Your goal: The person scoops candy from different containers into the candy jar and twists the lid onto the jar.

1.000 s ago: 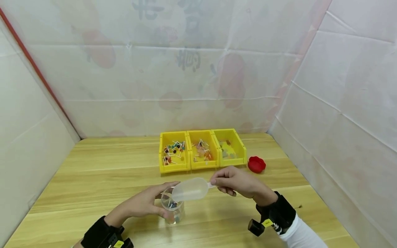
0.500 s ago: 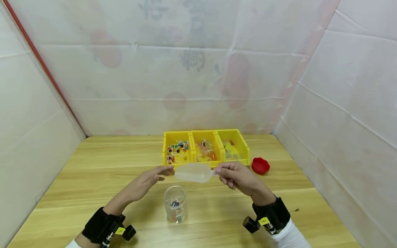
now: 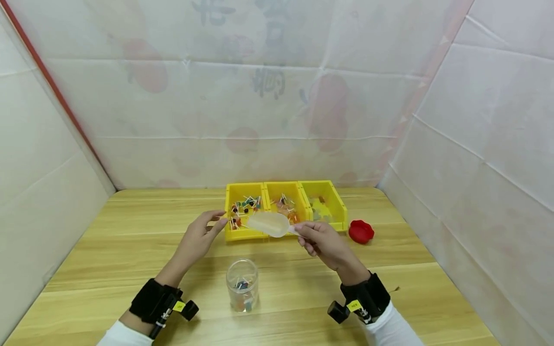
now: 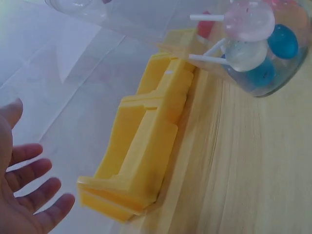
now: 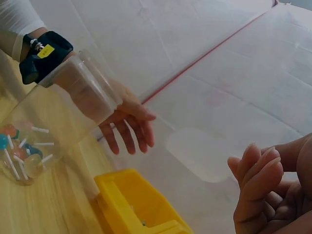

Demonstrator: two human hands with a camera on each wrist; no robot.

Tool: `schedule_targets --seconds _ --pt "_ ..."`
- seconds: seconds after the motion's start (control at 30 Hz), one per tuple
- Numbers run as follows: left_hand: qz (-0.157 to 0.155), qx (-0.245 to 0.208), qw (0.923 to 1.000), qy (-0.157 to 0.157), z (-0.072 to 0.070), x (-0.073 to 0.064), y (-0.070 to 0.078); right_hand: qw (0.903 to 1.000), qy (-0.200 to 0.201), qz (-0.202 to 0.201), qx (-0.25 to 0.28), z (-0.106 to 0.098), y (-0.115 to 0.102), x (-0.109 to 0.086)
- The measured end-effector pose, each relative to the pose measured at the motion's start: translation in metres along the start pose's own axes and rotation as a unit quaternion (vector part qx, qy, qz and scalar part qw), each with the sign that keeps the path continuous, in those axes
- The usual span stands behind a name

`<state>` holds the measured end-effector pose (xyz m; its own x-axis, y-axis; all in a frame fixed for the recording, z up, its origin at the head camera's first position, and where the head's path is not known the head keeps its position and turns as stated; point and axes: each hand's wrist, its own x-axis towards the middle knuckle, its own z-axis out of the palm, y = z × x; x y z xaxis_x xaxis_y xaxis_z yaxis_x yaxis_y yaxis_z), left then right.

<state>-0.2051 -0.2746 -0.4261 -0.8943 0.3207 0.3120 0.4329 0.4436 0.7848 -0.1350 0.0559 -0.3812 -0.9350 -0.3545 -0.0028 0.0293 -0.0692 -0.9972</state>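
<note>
My right hand [image 3: 322, 240] pinches the short handle of a translucent plastic scoop [image 3: 267, 224], held above the front of the yellow bins. No candy can be made out in its bowl. Beside the left bin [image 3: 244, 234] is my left hand [image 3: 196, 240], fingers loosely bent and spread; in the left wrist view that hand [image 4: 29, 185] holds nothing. Whether its fingertips touch the bin's rim I cannot tell. A clear jar [image 3: 242, 288] stands upright on the table between my forearms. Several lollipops [image 5: 29, 151] lie in its bottom, plain in the right wrist view.
Three yellow bins stand joined in a row at the back. Lollipops fill part of the left and middle bin [image 3: 285, 192]; the right bin [image 3: 331, 202] holds a few pale pieces. A red scalloped lid or dish [image 3: 361, 231] lies to their right. Sheeted walls [image 3: 195, 158] surround the table [image 3: 143, 230].
My left hand has let go of the jar and moved forward to the left bin. My right hand has carried the scoop from the jar's mouth forward over the bins.
</note>
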Motion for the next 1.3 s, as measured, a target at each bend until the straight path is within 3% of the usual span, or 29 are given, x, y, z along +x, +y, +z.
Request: schedule_targets --seconds 0.17,0.47,0.9,1.13,1.3 --pt "-0.038 0.012 0.9991 0.012 0.008 0.007 -0.007 0.9994 0.028 0.020 -0.003 0.003 0.010 0.008" --pt "-0.101 0.043 0.9939 -0.009 0.024 0.018 -0.025 0.9976 0.037 0.053 -0.023 0.010 0.028 0.019" --pt "-0.103 0.025 0.9943 0.008 0.045 0.022 -0.039 0.9961 0.055 0.063 -0.028 0.009 0.037 0.022" --pt "-0.095 0.029 0.9950 0.013 0.052 0.025 -0.041 0.9936 0.062 0.079 -0.052 0.002 0.029 0.038" --pt "-0.086 0.040 0.9953 0.020 0.053 0.027 -0.041 0.9893 0.062 0.088 -0.098 0.001 0.020 0.052"
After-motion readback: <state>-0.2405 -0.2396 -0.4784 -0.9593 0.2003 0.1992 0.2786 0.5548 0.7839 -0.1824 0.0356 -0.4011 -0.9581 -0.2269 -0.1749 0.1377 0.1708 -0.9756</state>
